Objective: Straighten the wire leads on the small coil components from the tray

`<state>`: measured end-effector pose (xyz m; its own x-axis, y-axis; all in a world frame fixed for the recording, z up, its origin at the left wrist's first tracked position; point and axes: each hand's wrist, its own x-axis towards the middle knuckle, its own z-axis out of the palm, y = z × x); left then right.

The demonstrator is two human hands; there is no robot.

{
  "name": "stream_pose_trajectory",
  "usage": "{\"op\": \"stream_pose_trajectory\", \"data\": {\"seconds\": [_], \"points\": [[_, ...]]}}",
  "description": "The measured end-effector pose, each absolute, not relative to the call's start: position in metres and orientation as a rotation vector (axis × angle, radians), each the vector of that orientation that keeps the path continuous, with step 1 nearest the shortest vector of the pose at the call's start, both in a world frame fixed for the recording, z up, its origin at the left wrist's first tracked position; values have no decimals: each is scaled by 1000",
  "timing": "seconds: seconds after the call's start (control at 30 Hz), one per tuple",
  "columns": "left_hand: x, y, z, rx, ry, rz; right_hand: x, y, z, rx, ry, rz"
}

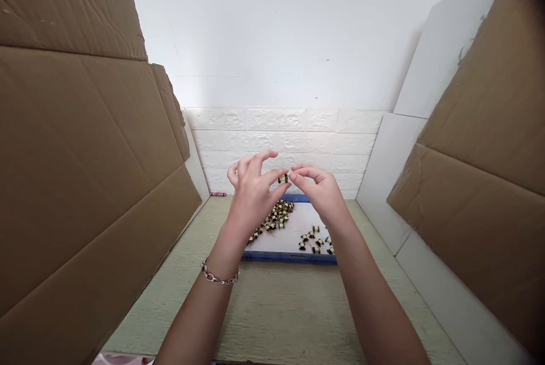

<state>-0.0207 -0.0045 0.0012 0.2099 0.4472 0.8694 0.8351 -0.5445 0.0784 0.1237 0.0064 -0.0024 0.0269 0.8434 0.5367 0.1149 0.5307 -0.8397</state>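
Above the far part of a tray, my left hand pinches a small yellow-and-black coil between thumb and forefinger; its other fingers are spread and raised. Close against the coil's right end is my right hand, thumb and forefinger pressed together. Whatever lies between those right fingertips is too small to make out. Below, a heap of similar coils with thin reddish wires fills the tray's left part, partly hidden by my left hand. Several loose coils lie scattered at the right, some behind my right forearm.
The blue-rimmed tray with a white floor rests on a pale green tabletop. Cardboard panels stand on the left and right. A white brick-patterned wall closes the back. A small red tube-like item lies at the back left.
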Motion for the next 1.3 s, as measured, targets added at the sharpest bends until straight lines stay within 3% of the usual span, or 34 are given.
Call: {"op": "stream_pose_trajectory", "data": {"seconds": [0.43,1.0,1.3], "points": [[-22,-7,7,-2198,-1088,-1649,122,-4,0,-709,-1356,833],[-22,-12,8,-1955,-898,-1652,121,-15,4,-701,-1342,782],[-24,-13,7,-1991,-873,-1664,119,-15,5,-629,-1307,949]]}}
